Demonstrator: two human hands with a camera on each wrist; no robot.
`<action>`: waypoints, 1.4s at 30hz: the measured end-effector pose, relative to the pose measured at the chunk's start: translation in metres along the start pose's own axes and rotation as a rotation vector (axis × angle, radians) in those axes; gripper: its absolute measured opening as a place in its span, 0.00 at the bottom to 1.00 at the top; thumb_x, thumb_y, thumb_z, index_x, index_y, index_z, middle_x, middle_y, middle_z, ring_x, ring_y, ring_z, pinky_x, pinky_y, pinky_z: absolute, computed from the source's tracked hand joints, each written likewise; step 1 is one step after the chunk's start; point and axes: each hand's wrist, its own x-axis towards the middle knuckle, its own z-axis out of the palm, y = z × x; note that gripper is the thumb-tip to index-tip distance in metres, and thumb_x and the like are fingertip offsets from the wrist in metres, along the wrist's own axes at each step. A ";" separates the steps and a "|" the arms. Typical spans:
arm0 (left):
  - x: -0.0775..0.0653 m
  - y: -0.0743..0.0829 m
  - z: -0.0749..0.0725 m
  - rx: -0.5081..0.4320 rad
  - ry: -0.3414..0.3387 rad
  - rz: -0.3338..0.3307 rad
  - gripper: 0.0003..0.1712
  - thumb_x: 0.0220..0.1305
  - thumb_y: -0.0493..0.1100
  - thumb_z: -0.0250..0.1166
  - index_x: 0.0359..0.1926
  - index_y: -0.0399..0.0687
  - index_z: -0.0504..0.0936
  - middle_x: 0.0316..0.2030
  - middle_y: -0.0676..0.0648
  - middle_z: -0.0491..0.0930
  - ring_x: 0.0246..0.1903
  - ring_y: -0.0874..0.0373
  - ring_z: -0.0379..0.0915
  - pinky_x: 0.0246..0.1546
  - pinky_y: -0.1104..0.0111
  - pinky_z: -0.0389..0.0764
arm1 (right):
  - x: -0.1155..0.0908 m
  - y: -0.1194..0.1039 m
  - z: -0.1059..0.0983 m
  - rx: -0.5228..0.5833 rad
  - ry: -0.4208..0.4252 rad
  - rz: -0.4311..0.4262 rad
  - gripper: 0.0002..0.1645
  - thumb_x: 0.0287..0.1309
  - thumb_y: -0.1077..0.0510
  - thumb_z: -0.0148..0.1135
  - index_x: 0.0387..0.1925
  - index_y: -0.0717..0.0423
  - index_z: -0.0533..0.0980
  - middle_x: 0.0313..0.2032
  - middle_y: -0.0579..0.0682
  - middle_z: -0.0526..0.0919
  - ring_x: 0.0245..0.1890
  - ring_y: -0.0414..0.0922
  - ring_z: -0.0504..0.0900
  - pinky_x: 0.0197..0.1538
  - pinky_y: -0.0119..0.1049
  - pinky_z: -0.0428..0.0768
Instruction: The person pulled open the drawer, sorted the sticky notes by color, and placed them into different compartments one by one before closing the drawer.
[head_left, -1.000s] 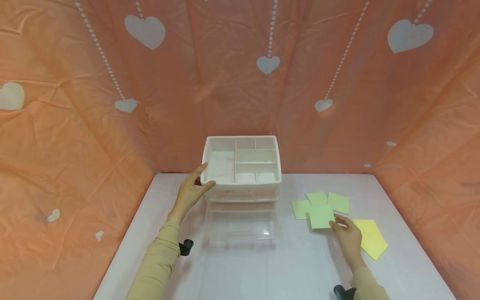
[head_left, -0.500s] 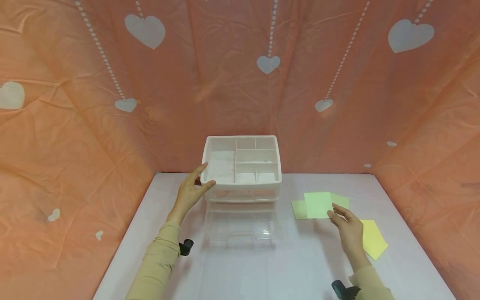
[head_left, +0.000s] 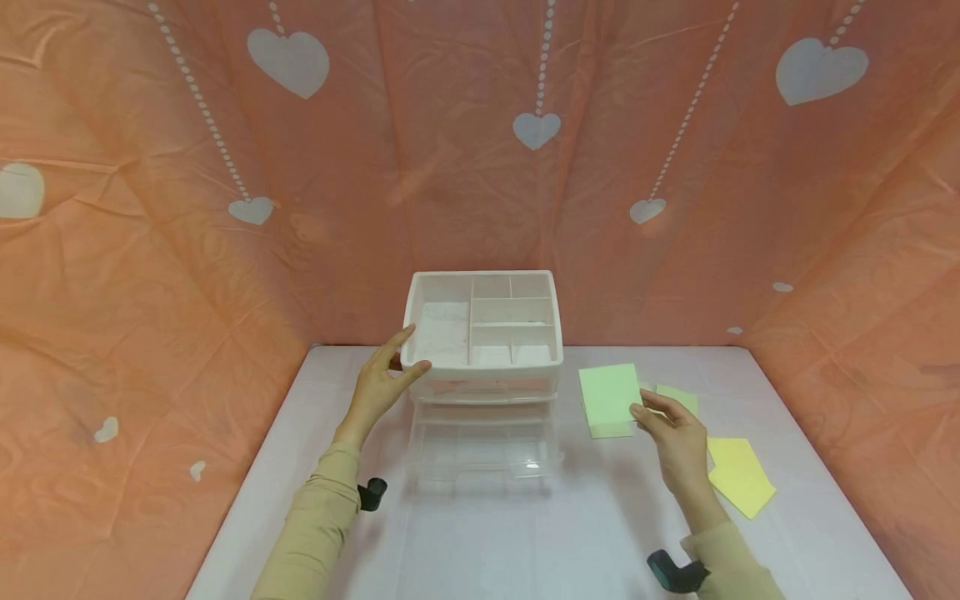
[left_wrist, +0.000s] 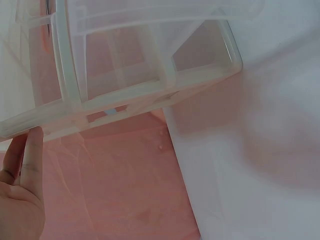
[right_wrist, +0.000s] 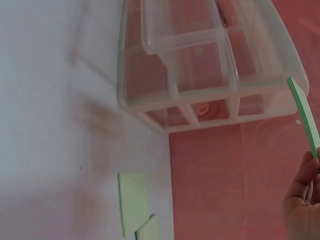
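A white plastic drawer organizer (head_left: pixel 442 329) with a divided top tray stands at the back of the table. Its lower clear drawer (head_left: pixel 483 450) is pulled out toward me. My left hand (head_left: pixel 372 392) holds the organizer's front left corner, thumb on the front rim and fingers along the side. My right hand (head_left: pixel 678 446) pinches a light green sticky note pad (head_left: pixel 609 393) by its right edge, raised over the table; its thickness shows in the right wrist view. Under and behind it lie more green pads (head_left: pixel 681 402), partly covered.
Yellow sticky notes (head_left: pixel 741 479) lie to the right of my right forearm. Pink-orange cloth (head_left: pixel 480 208) with white hearts hangs around the back and sides of the white table (head_left: pixel 525 542). A small orange thing (right_wrist: pixel 203 108) shows through the organizer in the right wrist view.
My right hand has lifted the green pad off the others and carried it left and back, toward the organizer. My left hand stays on the organizer's corner.
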 end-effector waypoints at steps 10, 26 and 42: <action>0.000 0.000 0.000 0.001 -0.004 -0.010 0.39 0.54 0.55 0.68 0.66 0.68 0.64 0.36 0.44 0.76 0.37 0.53 0.73 0.43 0.60 0.71 | -0.005 -0.009 0.033 0.010 -0.072 -0.020 0.13 0.50 0.64 0.67 0.40 0.57 0.81 0.35 0.40 0.78 0.29 0.33 0.81 0.38 0.26 0.79; 0.000 0.000 0.001 -0.004 0.001 -0.008 0.39 0.54 0.54 0.68 0.66 0.68 0.64 0.35 0.44 0.76 0.36 0.54 0.73 0.42 0.61 0.71 | -0.013 0.009 0.104 -0.075 -0.235 -0.039 0.17 0.49 0.64 0.68 0.41 0.70 0.78 0.26 0.32 0.83 0.27 0.34 0.80 0.38 0.29 0.79; -0.001 0.000 0.000 -0.018 0.003 -0.002 0.39 0.53 0.53 0.69 0.66 0.68 0.64 0.34 0.44 0.75 0.36 0.53 0.72 0.41 0.62 0.71 | -0.018 0.028 0.146 -0.216 -0.346 -0.029 0.12 0.50 0.63 0.67 0.39 0.63 0.83 0.38 0.59 0.86 0.29 0.34 0.81 0.40 0.36 0.82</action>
